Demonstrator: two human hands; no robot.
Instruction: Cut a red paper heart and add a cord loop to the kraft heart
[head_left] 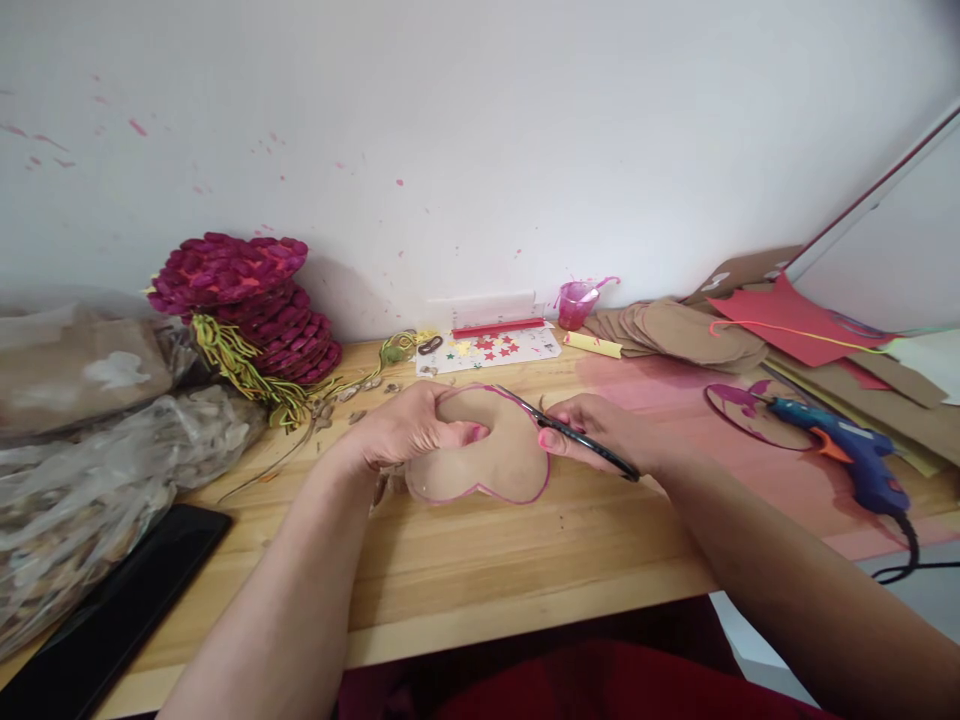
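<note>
Cardboard piece (514, 455) between hands (405, 425) (592, 430), left thumb (465, 434) on top

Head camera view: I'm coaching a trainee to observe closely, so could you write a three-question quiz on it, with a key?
1. Which hand holds the black scissors?
2. True or false: the blue glue gun lies to the left of the heart-shaped piece.
3. Fill the gap: several small red ____ lie on the white sheet.

Key:
1. The right hand.
2. False.
3. Stars.

Single head-worn view: faces forward and down from near side of table (525, 570), close above, toward wall (480, 130).
</note>
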